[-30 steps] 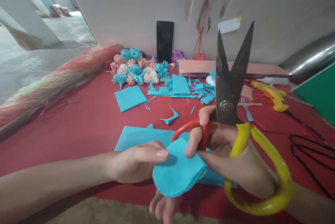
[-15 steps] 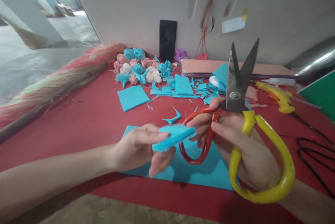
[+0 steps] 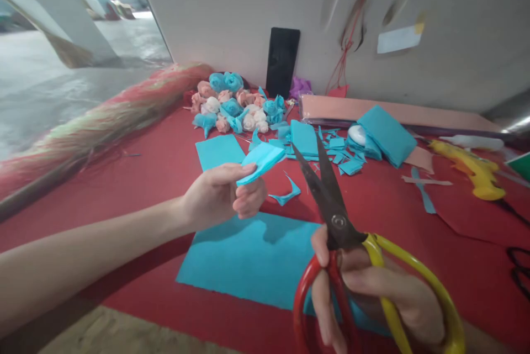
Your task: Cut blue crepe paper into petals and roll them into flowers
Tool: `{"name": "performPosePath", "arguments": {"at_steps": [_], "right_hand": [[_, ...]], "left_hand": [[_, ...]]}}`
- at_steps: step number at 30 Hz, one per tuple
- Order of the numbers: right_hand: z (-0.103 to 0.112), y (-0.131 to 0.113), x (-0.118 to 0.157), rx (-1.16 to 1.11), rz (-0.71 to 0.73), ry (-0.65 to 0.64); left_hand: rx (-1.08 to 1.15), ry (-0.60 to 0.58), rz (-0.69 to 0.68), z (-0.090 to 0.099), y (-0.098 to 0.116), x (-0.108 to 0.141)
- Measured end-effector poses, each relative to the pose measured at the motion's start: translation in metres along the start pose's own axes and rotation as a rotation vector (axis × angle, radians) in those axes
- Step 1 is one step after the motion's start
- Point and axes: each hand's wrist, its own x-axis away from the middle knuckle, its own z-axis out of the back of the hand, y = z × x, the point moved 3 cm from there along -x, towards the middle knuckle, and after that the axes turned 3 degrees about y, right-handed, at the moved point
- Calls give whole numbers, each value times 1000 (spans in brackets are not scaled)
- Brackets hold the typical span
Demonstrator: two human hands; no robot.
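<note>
My left hand [image 3: 226, 191] pinches a small folded piece of blue crepe paper [image 3: 261, 162] between thumb and fingers, held up above the table. In my right hand [image 3: 385, 293] is a pair of scissors [image 3: 337, 224] with one red and one yellow handle. Their blades are parted and point up and to the left, apart from the folded piece. Below both hands a large blue sheet [image 3: 248, 260] lies flat. A curved blue offcut [image 3: 287, 191] rests between the folded piece and the blades.
Paper roses [image 3: 232, 106] in blue, pink and white are heaped at the back left, near a dark phone [image 3: 283, 61] leaning on the wall. Blue squares [image 3: 387, 136] and scraps lie mid-table. A yellow glue gun [image 3: 472, 169] is at right, straw bundle [image 3: 103, 116] at left.
My left hand has lifted the folded paper up and away from the scissors. My right hand has lowered the scissors, and the blades have swung to the left. The view has shifted slightly.
</note>
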Motion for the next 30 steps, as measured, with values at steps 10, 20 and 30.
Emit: {"name": "performPosePath", "arguments": {"at_steps": [10,20,30], "right_hand": [[3,7,-3,-95,-80,91],[5,-4,-13,183,-166,170],[11,14,-8,-61,-11,46]], "left_hand": [[29,7,-12,15,0,-4],[109,-80,20,25,-5,-6],[164,-69,30,24,-5,-7]]}}
